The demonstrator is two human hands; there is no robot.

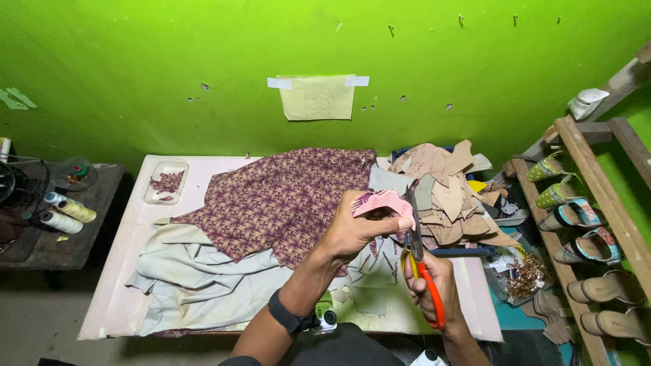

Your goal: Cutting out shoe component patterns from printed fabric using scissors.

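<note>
Holding pink cutout [385, 200] in left hand [352, 230] | scissors [422, 261] in right hand [434, 285] touching it

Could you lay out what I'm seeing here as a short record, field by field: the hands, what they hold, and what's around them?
Left hand: left hand holds a small pink cut piece of material, raised above the table
Right hand: right hand grips orange-handled scissors, blades at the pink piece
Table: pale pink table against a green wall
On table: maroon patterned cloth over grey fabric; heap of tan cardboard templates
Right side: wooden rack of shoes
Left side: thread spools
</note>
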